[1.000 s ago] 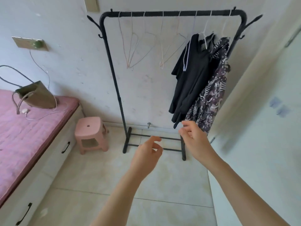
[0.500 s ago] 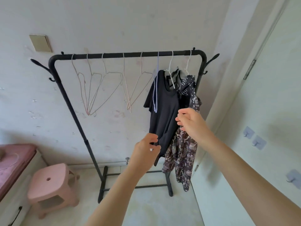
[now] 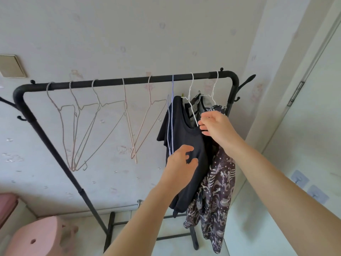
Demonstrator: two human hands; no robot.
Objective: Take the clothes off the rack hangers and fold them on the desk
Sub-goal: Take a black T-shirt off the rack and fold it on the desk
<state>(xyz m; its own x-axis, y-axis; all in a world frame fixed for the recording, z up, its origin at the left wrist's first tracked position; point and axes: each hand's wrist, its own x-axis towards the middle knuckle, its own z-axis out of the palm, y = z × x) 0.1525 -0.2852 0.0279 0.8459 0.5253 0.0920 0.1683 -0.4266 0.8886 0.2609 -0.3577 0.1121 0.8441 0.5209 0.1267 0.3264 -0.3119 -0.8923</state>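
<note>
A black clothes rack [image 3: 129, 81] stands against the wall. At its right end a black top [image 3: 186, 133] hangs on a white wire hanger [image 3: 191, 100], and a dark patterned garment [image 3: 219, 183] hangs beside it on another white hanger [image 3: 214, 91]. My right hand [image 3: 215, 126] is up at the black top's neckline, fingers curled at the hanger wire and fabric. My left hand [image 3: 182, 161] is lower, against the front of the black top, with its fingers loosely curved and nothing gripped. Several empty pink wire hangers [image 3: 103, 124] hang along the left of the bar.
A pink plastic stool [image 3: 42, 237] stands on the floor at the lower left, next to a pink bed edge [image 3: 5, 204]. A pale door [image 3: 313, 145] with stick-on hooks [image 3: 299, 179] lies close on the right. A thin purple hanger [image 3: 172, 115] hangs left of the black top.
Both hands have risen and come closer to the rack. My right hand went from the garments' lower part up to the black top's neckline; my left hand reached the top's front.
</note>
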